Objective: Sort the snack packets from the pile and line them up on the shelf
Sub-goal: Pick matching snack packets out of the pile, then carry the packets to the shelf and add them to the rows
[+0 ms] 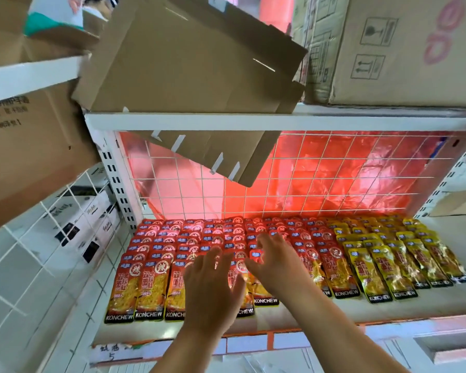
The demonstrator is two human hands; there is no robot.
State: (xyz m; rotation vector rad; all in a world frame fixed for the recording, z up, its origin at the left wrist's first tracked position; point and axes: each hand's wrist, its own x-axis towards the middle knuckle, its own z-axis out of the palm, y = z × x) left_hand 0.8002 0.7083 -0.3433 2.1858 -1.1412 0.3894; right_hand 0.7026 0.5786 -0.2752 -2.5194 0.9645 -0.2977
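The single wide-angle head camera looks forward and down into the white shelf (414,308), close up. Cardboard boxes (388,49) on the tier above fill its top edge.

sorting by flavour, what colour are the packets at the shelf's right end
The right-end packets are yellow; head view.

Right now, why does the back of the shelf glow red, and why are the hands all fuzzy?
Head view: light comes through the red sheet behind the wire grid, so it glows; head view: the left hand and right hand are smeared by motion blur, fingertips worst; head view: the wide lens bends the white shelf rail, and the shiny packets show glare.
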